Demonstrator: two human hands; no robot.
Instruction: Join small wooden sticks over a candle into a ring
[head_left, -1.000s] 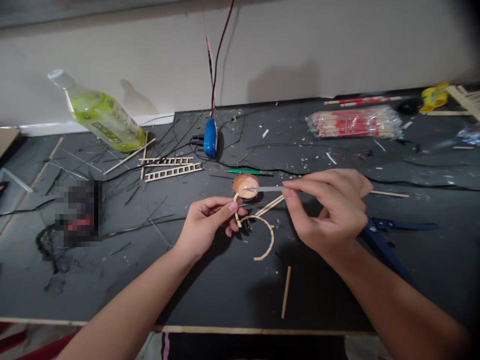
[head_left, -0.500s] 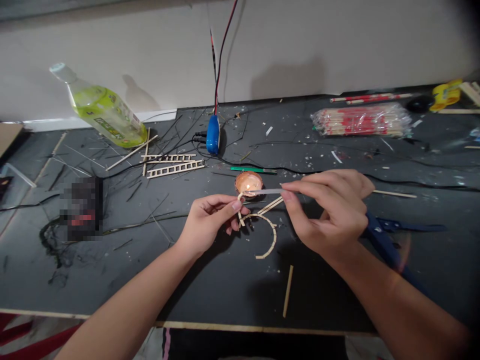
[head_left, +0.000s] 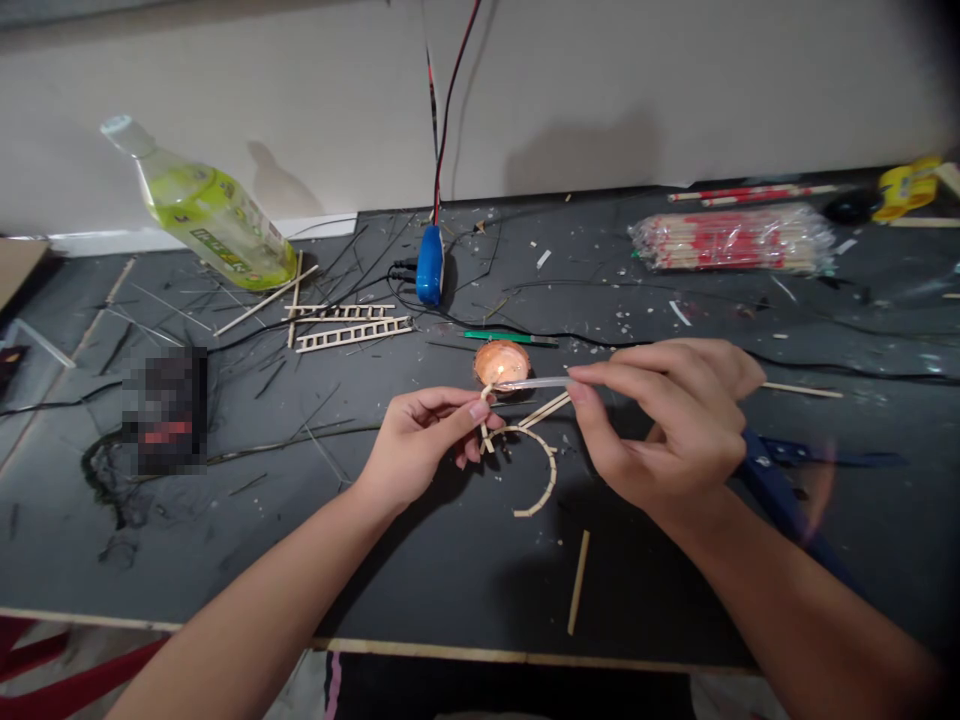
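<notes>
My left hand (head_left: pixel 431 430) pinches a small piece made of short wooden stick bits (head_left: pixel 487 432). Between the thumb and fingers of my right hand (head_left: pixel 667 410) is a translucent glue stick (head_left: pixel 536 382), its far tip at the top of the wooden piece. Just behind that tip, a small round copper-coloured dish (head_left: pixel 508 362) holds a lit flame. Beneath my hands lies a curved strip of stick segments (head_left: pixel 552 470), with two thin sticks (head_left: pixel 545 408) meeting it. A single loose stick (head_left: pixel 578 583) lies nearer the table's front edge.
Two little stick ladders (head_left: pixel 352 335) lie left of the dish, near a green-yellow bottle (head_left: pixel 221 230). A blue device (head_left: pixel 429 265) with cables stands behind. Wrapped sticks (head_left: pixel 735 240) lie at the back right, a green-handled tool (head_left: pixel 499 336) behind the dish, and a blue tool (head_left: pixel 776 490) beside my right forearm.
The view has shifted slightly, so most things sit a little further right. Both hands keep their holds, and the glue stick's tip stays at the wooden piece by the flame.
</notes>
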